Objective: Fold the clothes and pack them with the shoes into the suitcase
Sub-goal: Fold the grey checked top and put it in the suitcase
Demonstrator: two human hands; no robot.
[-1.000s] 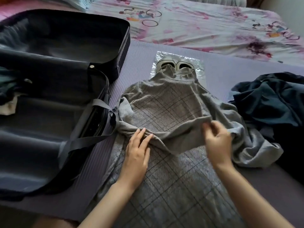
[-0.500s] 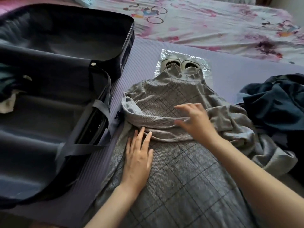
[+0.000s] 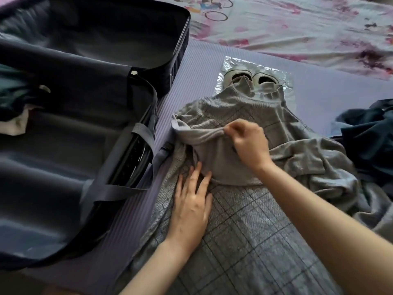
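Note:
A grey checked garment (image 3: 251, 226) lies spread on the purple mat, its collar end draped over a pair of pale shoes (image 3: 251, 78) in a clear plastic bag. My left hand (image 3: 191, 207) lies flat on the cloth with fingers spread, pressing just below a folded-over sleeve (image 3: 212, 158). My right hand (image 3: 247, 141) pinches the upper edge of that folded sleeve. The other sleeve lies bunched to the right. The open dark suitcase (image 3: 63, 150) stands at the left, close beside the garment.
A heap of dark blue clothes (image 3: 370, 141) lies at the right edge. A floral sheet (image 3: 297, 24) covers the bed beyond the purple mat (image 3: 331, 90). Grey straps (image 3: 119, 188) hang over the suitcase's rim, and some cloth shows at its far left.
My right hand moved left across the garment and closed on the folded sleeve's edge. My left hand stayed flat on the cloth. The view tilted down and closer.

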